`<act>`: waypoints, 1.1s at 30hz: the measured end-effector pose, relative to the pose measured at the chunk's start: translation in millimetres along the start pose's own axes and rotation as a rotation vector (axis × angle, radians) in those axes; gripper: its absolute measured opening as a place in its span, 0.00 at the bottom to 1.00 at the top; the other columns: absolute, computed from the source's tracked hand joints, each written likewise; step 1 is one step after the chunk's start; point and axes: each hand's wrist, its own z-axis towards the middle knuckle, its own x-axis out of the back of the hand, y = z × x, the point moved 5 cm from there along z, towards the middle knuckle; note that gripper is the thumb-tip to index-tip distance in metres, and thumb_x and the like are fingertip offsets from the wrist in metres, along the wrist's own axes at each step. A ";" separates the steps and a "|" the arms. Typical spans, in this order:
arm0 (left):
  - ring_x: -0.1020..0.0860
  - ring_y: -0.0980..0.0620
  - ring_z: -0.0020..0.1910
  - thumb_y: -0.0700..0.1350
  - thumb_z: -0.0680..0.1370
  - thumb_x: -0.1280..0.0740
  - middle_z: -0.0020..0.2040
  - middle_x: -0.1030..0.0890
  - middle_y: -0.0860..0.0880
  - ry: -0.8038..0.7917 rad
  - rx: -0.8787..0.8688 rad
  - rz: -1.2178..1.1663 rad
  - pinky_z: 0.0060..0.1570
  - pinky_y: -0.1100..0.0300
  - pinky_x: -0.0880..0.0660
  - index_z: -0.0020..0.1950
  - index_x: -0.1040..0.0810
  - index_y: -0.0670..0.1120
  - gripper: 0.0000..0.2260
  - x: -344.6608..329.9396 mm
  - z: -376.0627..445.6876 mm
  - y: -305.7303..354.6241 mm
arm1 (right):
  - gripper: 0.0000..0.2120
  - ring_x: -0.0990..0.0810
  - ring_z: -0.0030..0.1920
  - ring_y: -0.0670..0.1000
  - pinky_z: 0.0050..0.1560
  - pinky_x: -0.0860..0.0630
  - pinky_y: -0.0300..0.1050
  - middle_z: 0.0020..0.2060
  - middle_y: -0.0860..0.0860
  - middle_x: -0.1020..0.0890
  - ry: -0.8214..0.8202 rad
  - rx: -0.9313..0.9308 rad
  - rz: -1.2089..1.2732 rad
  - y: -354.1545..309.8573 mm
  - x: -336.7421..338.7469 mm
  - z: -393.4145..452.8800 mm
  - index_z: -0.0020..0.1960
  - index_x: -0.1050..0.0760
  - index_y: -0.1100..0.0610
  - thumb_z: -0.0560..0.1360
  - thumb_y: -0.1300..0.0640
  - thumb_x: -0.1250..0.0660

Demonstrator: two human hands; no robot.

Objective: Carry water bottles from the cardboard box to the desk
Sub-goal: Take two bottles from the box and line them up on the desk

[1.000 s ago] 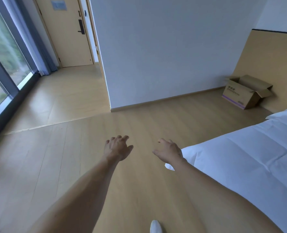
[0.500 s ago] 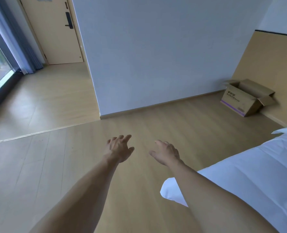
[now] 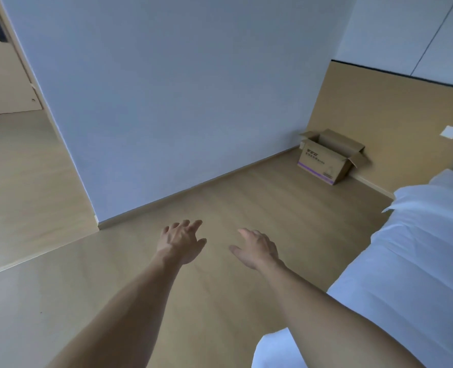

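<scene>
left hand (image 3: 181, 241) grip wide, holding nothing | right hand (image 3: 257, 248) grip wide, holding nothing | white-sheeted bed (image 3: 405, 261) at right | brown cardboard box with purple stripe (image 3: 326, 160) well ahead-right on floor, flaps open, against tan wall panel

the cardboard box (image 3: 326, 162) carries dark print on its long side: 1 bolder short line near the top edge, a finer line beneath it, and a small mark low toward its right end. a purple stripe runs along the bottom. all of it is too small and blurred to read. no other text is visible.
</scene>
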 end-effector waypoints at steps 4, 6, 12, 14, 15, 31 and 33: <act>0.32 0.45 0.72 0.62 0.81 0.43 0.73 0.30 0.51 -0.024 -0.066 0.008 0.70 0.49 0.39 0.79 0.40 0.58 0.26 18.8 68.9 1.4 | 0.30 0.30 0.70 0.55 0.66 0.33 0.51 0.68 0.52 0.26 0.029 -0.057 0.029 -8.5 16.7 42.4 0.74 0.35 0.46 0.75 0.36 0.39; 0.32 0.45 0.72 0.62 0.81 0.44 0.74 0.30 0.51 -0.033 -0.121 0.017 0.70 0.49 0.39 0.79 0.40 0.58 0.26 20.0 99.7 13.0 | 0.31 0.30 0.70 0.55 0.66 0.32 0.51 0.68 0.52 0.26 0.046 -0.100 0.042 -3.5 22.5 62.0 0.75 0.35 0.46 0.75 0.35 0.39; 0.32 0.45 0.72 0.61 0.81 0.44 0.73 0.29 0.51 -0.086 -0.237 0.025 0.70 0.49 0.38 0.78 0.39 0.58 0.25 9.8 195.6 65.7 | 0.30 0.30 0.70 0.55 0.66 0.32 0.51 0.69 0.52 0.27 0.068 -0.220 0.081 42.8 44.0 133.9 0.75 0.35 0.46 0.76 0.36 0.38; 0.32 0.46 0.72 0.61 0.81 0.44 0.73 0.29 0.51 -0.086 -0.265 0.040 0.71 0.49 0.38 0.78 0.39 0.58 0.25 8.5 230.8 85.5 | 0.30 0.30 0.70 0.56 0.65 0.32 0.51 0.69 0.52 0.27 0.076 -0.256 0.092 64.4 53.7 165.5 0.75 0.35 0.46 0.76 0.36 0.38; 0.32 0.46 0.72 0.61 0.82 0.43 0.74 0.29 0.51 -0.088 -0.277 0.051 0.71 0.49 0.38 0.78 0.39 0.58 0.25 8.4 248.9 95.4 | 0.30 0.30 0.70 0.56 0.66 0.33 0.51 0.69 0.52 0.27 0.078 -0.272 0.103 75.7 58.9 182.1 0.75 0.36 0.46 0.76 0.36 0.38; 0.30 0.44 0.70 0.59 0.83 0.43 0.72 0.28 0.49 -0.115 -0.366 0.070 0.68 0.49 0.35 0.77 0.36 0.55 0.23 25.0 503.0 270.2 | 0.29 0.31 0.70 0.56 0.67 0.33 0.52 0.68 0.54 0.28 0.070 -0.428 0.160 233.3 166.7 386.7 0.75 0.36 0.46 0.77 0.37 0.38; 0.29 0.44 0.70 0.59 0.83 0.43 0.72 0.27 0.49 -0.121 -0.390 0.071 0.68 0.50 0.35 0.77 0.36 0.55 0.23 26.1 527.5 290.4 | 0.29 0.32 0.71 0.56 0.67 0.34 0.53 0.68 0.54 0.28 0.070 -0.454 0.161 248.0 176.4 406.9 0.75 0.36 0.47 0.77 0.37 0.38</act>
